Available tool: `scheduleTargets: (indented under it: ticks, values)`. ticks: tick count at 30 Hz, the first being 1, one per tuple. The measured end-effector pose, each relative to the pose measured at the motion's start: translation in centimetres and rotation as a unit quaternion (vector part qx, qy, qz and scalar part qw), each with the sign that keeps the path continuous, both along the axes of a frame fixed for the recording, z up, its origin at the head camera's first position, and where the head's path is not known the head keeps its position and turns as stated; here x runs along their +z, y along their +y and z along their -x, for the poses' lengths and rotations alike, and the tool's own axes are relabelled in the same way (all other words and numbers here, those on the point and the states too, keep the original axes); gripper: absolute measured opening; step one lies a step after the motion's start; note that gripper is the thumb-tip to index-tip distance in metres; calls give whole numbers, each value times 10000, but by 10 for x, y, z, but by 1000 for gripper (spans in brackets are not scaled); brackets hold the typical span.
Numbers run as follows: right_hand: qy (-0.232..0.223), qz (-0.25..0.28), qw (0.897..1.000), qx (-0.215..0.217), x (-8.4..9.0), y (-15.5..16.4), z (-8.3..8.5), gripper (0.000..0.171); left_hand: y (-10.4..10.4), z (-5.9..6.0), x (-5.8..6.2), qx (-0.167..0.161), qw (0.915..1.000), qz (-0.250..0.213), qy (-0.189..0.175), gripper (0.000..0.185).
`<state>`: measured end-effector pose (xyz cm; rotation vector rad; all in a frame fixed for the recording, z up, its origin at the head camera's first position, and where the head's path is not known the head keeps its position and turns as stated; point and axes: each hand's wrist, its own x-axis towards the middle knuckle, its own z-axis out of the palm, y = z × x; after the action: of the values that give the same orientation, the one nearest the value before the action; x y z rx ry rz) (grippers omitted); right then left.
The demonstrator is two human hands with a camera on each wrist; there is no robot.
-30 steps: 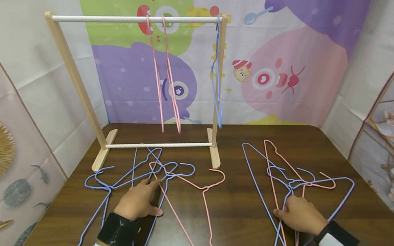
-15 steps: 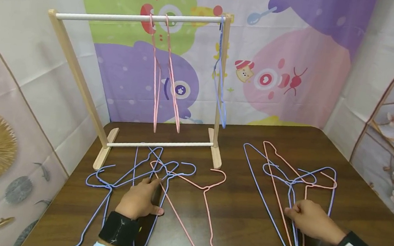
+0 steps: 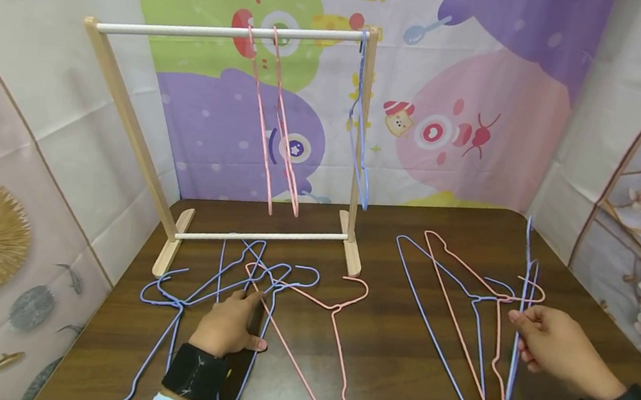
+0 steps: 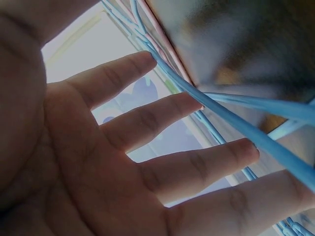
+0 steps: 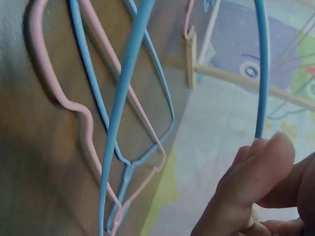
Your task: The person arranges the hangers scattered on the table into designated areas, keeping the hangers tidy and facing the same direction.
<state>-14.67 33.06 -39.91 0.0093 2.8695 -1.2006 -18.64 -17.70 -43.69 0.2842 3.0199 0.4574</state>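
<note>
My right hand (image 3: 528, 329) pinches a blue wire hanger (image 3: 525, 265) and holds it tilted up on edge, its lower end near the table (image 3: 397, 362). In the right wrist view my fingertips (image 5: 256, 182) close on this blue hanger (image 5: 123, 113). Beside it a pink hanger (image 3: 459, 329) and another blue hanger (image 3: 430, 330) lie flat. My left hand (image 3: 236, 321) rests flat with straight fingers on a heap of blue hangers (image 3: 184, 296). The left wrist view shows the spread fingers (image 4: 147, 162) against blue wire (image 4: 231, 120).
A wooden rack (image 3: 131, 124) stands at the back left of the table, with two pink hangers (image 3: 273, 118) and one blue hanger (image 3: 360, 133) on its white rail (image 3: 198, 30). A loose pink hanger (image 3: 337, 330) lies mid-table. Patterned cloth walls enclose the table.
My right hand took one blue hanger out of the right-hand pile, raised it on edge and moved to the right. The left hand stayed where it was.
</note>
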Motion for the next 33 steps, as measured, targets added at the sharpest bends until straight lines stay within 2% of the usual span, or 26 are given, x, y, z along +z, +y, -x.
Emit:
scheduleTargets:
  ticks: [12, 20, 24, 30, 33]
  values:
    - [390, -689, 9967, -172, 28, 15, 0, 48, 1, 0, 0, 6, 10000, -40, -16, 94]
    - [885, -662, 9935, -278, 39, 20, 0, 44, 1, 1, -1, 7, 10000, -46, -19, 95]
    - [1228, -777, 9886, -387, 46, 17, -2, 43, 1, 1, 0, 15, 10000, -39, -36, 96]
    - [1437, -869, 9848, -438, 64, 7, 3, 42, 0, 1, -1, -3, 10000, -15, 1, 96]
    - [1630, -1133, 9793, -389, 76, 1, 4, 41, 0, 1, -2, -15, 10000, -10, 21, 96]
